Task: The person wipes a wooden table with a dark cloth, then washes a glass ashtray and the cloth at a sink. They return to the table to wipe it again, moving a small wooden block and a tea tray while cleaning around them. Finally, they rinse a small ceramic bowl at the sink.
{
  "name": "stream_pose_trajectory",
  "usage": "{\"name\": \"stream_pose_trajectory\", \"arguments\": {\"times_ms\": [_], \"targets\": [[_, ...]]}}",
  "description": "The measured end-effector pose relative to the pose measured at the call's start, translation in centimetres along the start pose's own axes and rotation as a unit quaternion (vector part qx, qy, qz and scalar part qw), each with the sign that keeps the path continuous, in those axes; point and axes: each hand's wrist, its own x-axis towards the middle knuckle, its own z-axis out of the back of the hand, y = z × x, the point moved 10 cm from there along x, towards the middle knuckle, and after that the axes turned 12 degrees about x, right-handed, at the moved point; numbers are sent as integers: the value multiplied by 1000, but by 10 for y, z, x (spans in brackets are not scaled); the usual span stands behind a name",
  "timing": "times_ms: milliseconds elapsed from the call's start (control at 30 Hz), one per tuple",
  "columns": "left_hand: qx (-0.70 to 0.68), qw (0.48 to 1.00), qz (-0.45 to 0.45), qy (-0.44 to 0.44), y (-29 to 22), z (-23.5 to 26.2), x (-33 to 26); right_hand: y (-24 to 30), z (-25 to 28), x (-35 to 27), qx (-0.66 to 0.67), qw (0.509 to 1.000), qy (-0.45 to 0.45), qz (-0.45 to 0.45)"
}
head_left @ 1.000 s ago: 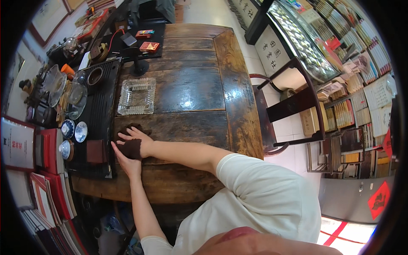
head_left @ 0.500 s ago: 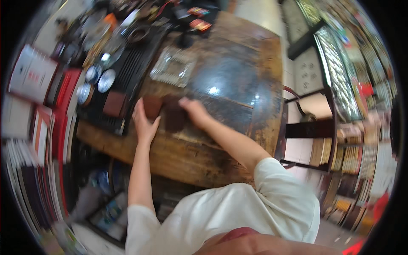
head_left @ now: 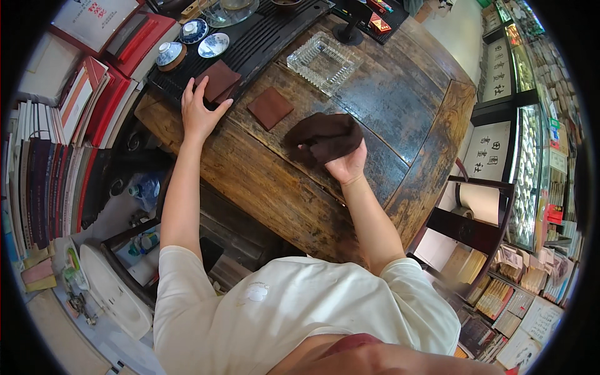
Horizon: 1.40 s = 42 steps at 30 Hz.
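Note:
My left hand (head_left: 199, 117) is spread, with its fingertips at the near edge of two overlapping reddish-brown square coasters (head_left: 220, 80) on the black slatted tea tray (head_left: 265, 40). Another brown square coaster (head_left: 270, 107) lies flat on the wooden table (head_left: 281, 181), between my two hands. To the right of it, a bunched dark brown cloth (head_left: 328, 136) is in my right hand (head_left: 349, 164). The cloth covers most of those fingers. Beyond the single coaster sits a square ribbed glass ashtray (head_left: 324, 62).
Blue-and-white porcelain cups (head_left: 194, 30) and a glass dish (head_left: 230, 11) stand on the tray. Stacked books (head_left: 56, 181) rise at the left. A dark wooden chair (head_left: 465, 231) is at the table's right, and a black stand (head_left: 348, 32) at the back.
My left hand has moved from a coaster on the table to the coasters on the tray. My right hand has drawn the dark cloth rightward, away from the table coaster. The view has shifted too.

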Motion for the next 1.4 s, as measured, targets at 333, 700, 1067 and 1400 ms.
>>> {"name": "stream_pose_trajectory", "arguments": {"times_ms": [333,700,1067,1400], "targets": [[-17,996,-87,28,-2,13,26,-11,22,-3,45,996,-75,-10],[-277,957,-84,5,-175,6,-101,-30,-2,13,36,995,-59,70],[-252,963,-93,-23,-168,1,-101,-47,15,13,53,994,-100,4],[-256,957,-130,30,-165,-15,-122,-9,24,15,-39,995,-93,0]]}}
